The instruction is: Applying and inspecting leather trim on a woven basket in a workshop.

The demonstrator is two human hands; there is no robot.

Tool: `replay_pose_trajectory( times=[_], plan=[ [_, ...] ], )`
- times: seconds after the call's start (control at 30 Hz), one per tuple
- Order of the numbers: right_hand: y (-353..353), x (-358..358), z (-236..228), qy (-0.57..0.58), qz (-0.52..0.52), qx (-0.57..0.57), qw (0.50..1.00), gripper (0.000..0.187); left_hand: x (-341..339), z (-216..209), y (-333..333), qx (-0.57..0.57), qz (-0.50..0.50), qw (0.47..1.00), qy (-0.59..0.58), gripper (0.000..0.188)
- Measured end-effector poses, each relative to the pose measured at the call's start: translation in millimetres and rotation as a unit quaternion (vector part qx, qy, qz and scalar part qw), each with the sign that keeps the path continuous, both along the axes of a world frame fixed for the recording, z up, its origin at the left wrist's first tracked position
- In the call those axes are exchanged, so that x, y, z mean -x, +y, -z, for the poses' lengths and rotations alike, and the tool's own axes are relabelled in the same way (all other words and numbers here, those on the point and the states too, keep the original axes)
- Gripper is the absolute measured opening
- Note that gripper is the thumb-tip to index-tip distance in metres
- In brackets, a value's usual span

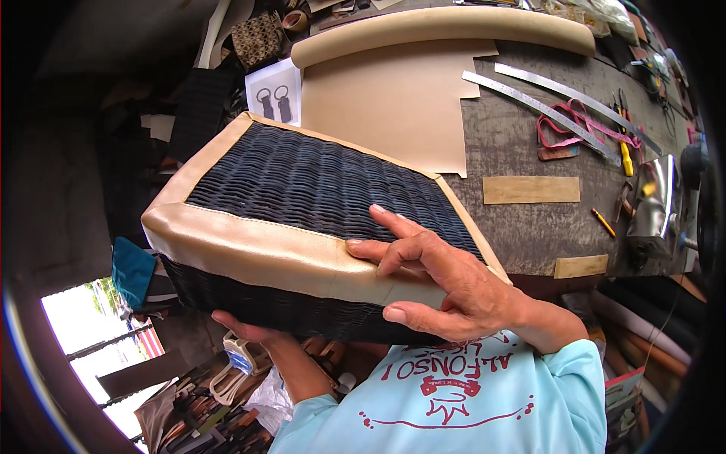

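Observation:
A large box [325, 181] of black wicker weave, edged with stitched beige leather trim, is held up tilted before my chest. My left hand [246, 328] supports it from below at the near left; most of its fingers are hidden by the box. My right hand [454, 284] rests against the near right part, fingers spread. One fingertip touches the trim along the upper edge, another reaches over the woven panel, and the thumb lies near the dark side.
A beige leather roll [446, 29] lies partly unrolled across the worktable [522, 234]. To the right are metal rulers [541, 113], pink tape [567, 121], a yellow-handled tool [627, 159], leather strips [531, 190], a pencil [603, 222] and a shiny metal block [652, 206]. A printed sheet [257, 89] lies behind the box.

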State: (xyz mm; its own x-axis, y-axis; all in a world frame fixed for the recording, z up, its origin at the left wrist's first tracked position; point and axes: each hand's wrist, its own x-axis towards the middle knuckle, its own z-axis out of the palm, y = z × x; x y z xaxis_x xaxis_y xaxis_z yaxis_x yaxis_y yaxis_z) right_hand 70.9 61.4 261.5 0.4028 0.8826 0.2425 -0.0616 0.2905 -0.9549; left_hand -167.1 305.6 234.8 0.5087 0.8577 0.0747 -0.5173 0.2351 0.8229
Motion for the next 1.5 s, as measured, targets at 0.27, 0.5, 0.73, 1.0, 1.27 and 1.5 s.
replay_pose_trajectory(
  times=[0.27,0.5,0.73,1.0,1.27,1.5],
  plan=[
    [-2.1,-6.8,4.9,-0.115,0.008,-0.047,0.992,0.03,-0.6,0.4,3.8,0.01,0.044,0.999,-0.019,0.075],
    [2.6,-5.8,1.7,-0.082,0.034,-0.01,0.996,0.036,-8.1,-1.8,0.6,0.0,0.052,0.998,-0.018,0.074],
    [2.1,-8.4,0.6,-0.155,0.043,-0.001,0.987,0.038,-13.0,-5.6,-1.4,0.008,0.046,0.999,-0.019,0.072],
    [5.7,-6.1,1.5,-0.281,0.118,-0.01,0.952,0.035,-27.7,-10.1,-0.1,0.021,0.078,0.996,-0.042,0.074],
    [7.6,-1.3,3.1,-0.431,0.172,0.026,0.885,0.039,-48.1,-16.2,-1.4,0.028,0.09,0.995,-0.014,0.066],
    [13.5,3.2,7.2,-0.539,0.232,0.057,0.808,0.044,-63.0,-22.1,-4.9,0.024,0.075,0.997,0.002,0.066]
  ],
)
